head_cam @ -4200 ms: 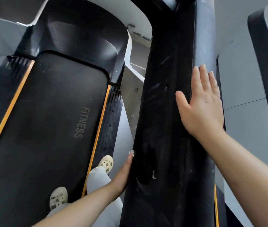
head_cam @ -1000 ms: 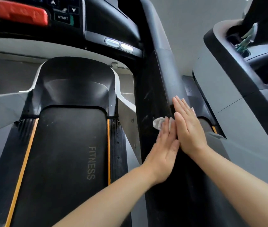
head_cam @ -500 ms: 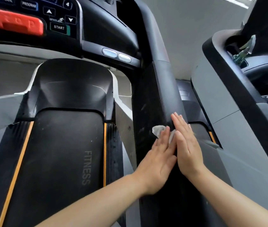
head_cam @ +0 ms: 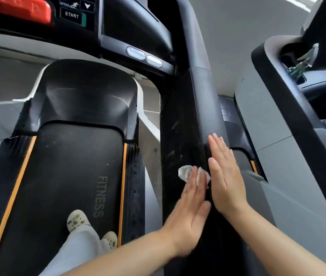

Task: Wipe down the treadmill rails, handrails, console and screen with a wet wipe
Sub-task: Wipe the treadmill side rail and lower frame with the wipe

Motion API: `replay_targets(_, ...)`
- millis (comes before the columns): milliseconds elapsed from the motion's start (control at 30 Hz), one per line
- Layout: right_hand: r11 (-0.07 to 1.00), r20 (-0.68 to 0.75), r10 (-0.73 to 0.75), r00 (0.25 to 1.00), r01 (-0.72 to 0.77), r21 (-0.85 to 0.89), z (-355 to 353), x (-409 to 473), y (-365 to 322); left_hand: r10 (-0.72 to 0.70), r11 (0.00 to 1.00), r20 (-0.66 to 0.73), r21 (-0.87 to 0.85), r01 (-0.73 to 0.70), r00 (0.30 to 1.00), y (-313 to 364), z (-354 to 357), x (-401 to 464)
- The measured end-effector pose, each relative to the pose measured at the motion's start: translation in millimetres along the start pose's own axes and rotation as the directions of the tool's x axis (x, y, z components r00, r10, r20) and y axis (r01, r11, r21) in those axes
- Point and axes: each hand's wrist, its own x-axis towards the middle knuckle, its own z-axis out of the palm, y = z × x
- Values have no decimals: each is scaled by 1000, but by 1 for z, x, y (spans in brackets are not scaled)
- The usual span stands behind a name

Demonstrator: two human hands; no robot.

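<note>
The treadmill's broad black right handrail (head_cam: 188, 120) runs from the console down to the bottom of the view, streaked with dust. A crumpled white wet wipe (head_cam: 186, 173) lies against its inner face. My left hand (head_cam: 190, 216) presses flat on the wipe, fingers straight. My right hand (head_cam: 225, 176) lies flat on the handrail's outer side, fingers straight and together, beside the left hand. The console (head_cam: 130, 26) with its red stop button (head_cam: 19, 8) and START key (head_cam: 71, 15) sits at the top.
The black running belt (head_cam: 58, 176) marked FITNESS, with orange-edged side rails (head_cam: 122, 186), fills the left. My feet in pale clogs (head_cam: 77, 221) stand on it. A neighbouring grey and black treadmill (head_cam: 277, 136) stands close on the right.
Both hands have slid down the handrail toward me with the wipe under the left hand. The view has tilted down, bringing my feet into sight.
</note>
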Motion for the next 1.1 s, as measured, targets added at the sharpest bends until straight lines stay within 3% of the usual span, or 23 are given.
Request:
replay_targets(67,1000,-9,-9,1000,9,8,0,1,0,-9,999,-74,52,13,997,-3,-15,36)
replay_targets(167,1000,9,5,1000,-5,-1,0,0,-2,-174,978,-121,-133,158,977,1,-42,78)
replay_targets(333,999,10,-11,1000,11,-39,1,-1,0,-23,999,-47,27,25,999,3,-7,11)
replay_targets(567,1000,5,-20,1000,20,-6,0,0,-1,-77,996,-88,-62,72,993,13,-56,69)
replay_targets(700,1000,5,-4,1000,4,-9,0,-1,0,-62,998,-37,11,62,997,6,-41,54)
replay_targets(967,1000,-8,-17,1000,17,-20,0,0,1,-138,990,-140,-57,131,981,16,-44,66)
replay_targets(1100,1000,-2,-25,1000,25,-15,0,0,1,-102,994,-185,20,107,977,13,-52,76)
